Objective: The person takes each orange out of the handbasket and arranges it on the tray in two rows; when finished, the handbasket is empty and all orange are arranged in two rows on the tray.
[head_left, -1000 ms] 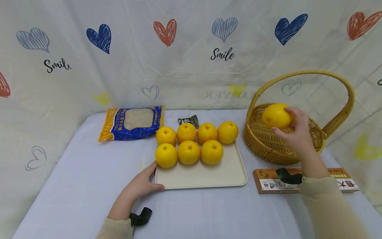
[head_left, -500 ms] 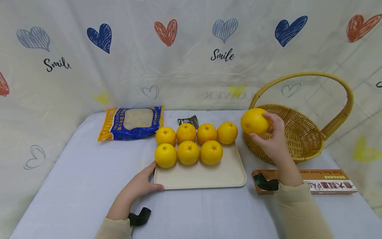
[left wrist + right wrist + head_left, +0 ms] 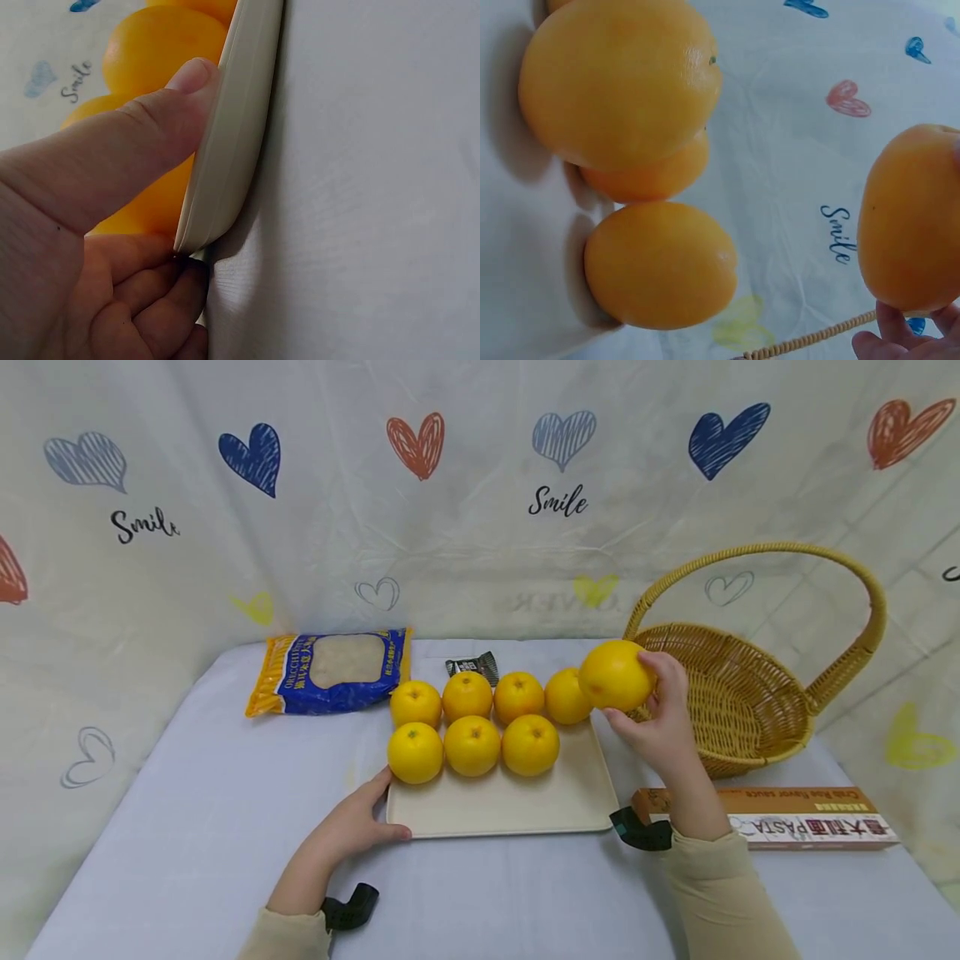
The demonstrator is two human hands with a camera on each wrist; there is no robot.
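Observation:
My right hand [image 3: 660,718] holds an orange [image 3: 617,677] up between thumb and fingers, above the tray's back right corner. In the head view this orange overlaps the rightmost orange of the back row. In the right wrist view, the held orange [image 3: 911,217] is at the right edge with fingertips on it. Several oranges [image 3: 472,746] sit in two rows on the cream tray [image 3: 502,814], the front row having a gap at its right end. With thumb on the rim and fingers bent at the corner, my left hand [image 3: 356,822] grips the tray's left side.
A wicker basket [image 3: 742,693] with a tall handle stands right of the tray. Before it lies a long pasta box [image 3: 817,831], partly behind my right forearm. A blue pasta bag [image 3: 337,668] and a small dark packet [image 3: 472,667] lie at the back, near the patterned curtain.
My right hand has carried the orange leftward from over the basket to the tray's back right corner. The left hand stays at the tray's left side.

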